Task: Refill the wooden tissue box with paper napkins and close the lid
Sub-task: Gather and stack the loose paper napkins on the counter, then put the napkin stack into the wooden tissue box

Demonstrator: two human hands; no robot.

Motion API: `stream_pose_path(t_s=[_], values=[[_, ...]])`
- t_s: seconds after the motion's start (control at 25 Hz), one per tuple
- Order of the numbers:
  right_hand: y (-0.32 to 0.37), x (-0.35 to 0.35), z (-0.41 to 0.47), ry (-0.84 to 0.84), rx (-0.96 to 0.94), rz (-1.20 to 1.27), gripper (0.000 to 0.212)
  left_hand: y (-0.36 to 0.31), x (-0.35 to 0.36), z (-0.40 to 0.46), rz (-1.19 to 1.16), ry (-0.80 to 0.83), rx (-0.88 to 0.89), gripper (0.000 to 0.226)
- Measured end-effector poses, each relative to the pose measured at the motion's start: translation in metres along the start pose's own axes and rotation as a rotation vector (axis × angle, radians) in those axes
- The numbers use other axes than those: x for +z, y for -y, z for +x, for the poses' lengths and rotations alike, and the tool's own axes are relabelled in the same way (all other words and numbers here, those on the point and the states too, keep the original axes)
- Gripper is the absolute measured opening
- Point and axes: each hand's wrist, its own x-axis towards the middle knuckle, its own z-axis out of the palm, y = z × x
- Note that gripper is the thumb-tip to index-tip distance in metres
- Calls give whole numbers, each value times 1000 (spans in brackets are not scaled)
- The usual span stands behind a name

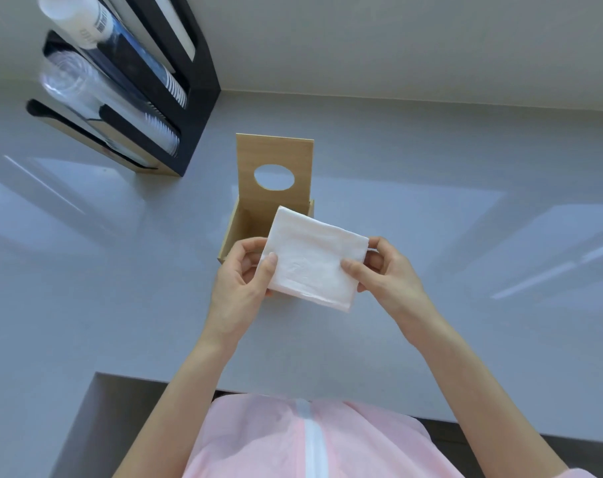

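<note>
A light wooden tissue box (236,229) stands on the grey counter, its lid (276,157) raised upright at the back with an oval hole in it. A stack of white paper napkins (314,258) is held flat just above the box's open top, covering most of it. My left hand (245,281) pinches the stack's left edge, thumb on top. My right hand (383,270) pinches its right edge the same way. The visible left part of the box's inside looks bare.
A black and wood cup dispenser (148,98) with stacks of clear and paper cups stands at the back left against the wall. The grey counter (465,219) spreads to both sides. Its front edge (327,391) lies near my pink-clothed body.
</note>
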Motion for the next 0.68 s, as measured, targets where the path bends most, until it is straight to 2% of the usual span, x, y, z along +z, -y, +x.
stream_pose_path(t_s=[0.12,0.28,0.44,0.48,0.68], values=[[5,18,8,-67,2,59,13,2,-19,15,27,43,-9,18],[10,39,17,-166,0,56,14,3,-37,32,130,30,-3,13],[15,53,33,-238,2,-134,16,3,-50,53,191,32,-17,4],[19,56,38,-250,-4,-194,15,1,-52,59,234,39,-4,7],[36,63,62,-233,-40,-564,14,-12,-53,88,647,64,122,12]])
